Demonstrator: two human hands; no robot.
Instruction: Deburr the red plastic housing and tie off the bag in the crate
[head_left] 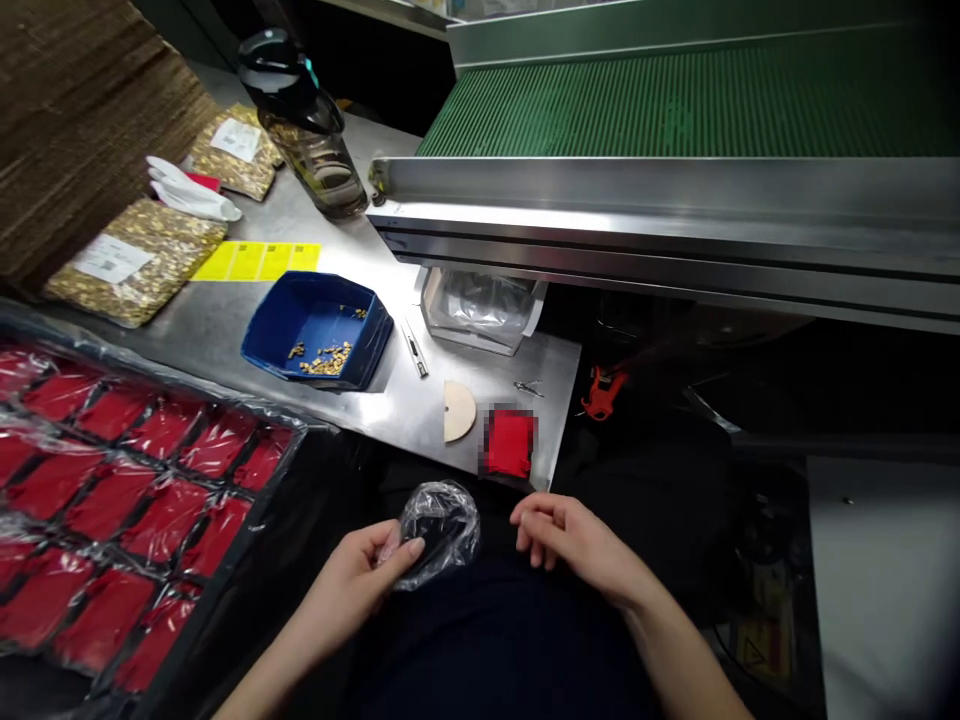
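My left hand [364, 565] pinches a clear plastic bag [439, 530] between thumb and fingers, low in front of my body. To its right, my right hand [574, 540] hovers with loosely bent fingers and nothing visible in it. Just above that hand, a red pouch [510, 443] lies at the near corner of the metal table, its outline partly pixelated. Beside the pouch is a pale half-round disc [458, 411]. A small metal item [529, 387], too small to name, lies behind the pouch.
A blue bin [259, 335] holds small gold-coloured pieces; a utility knife [414, 348] lies beside it. A clear bin [484, 335] contains plastic bags. A box of red packets [172, 520] stands left. Overhanging the table is a green conveyor [637, 110]. A bottle [315, 150] stands behind.
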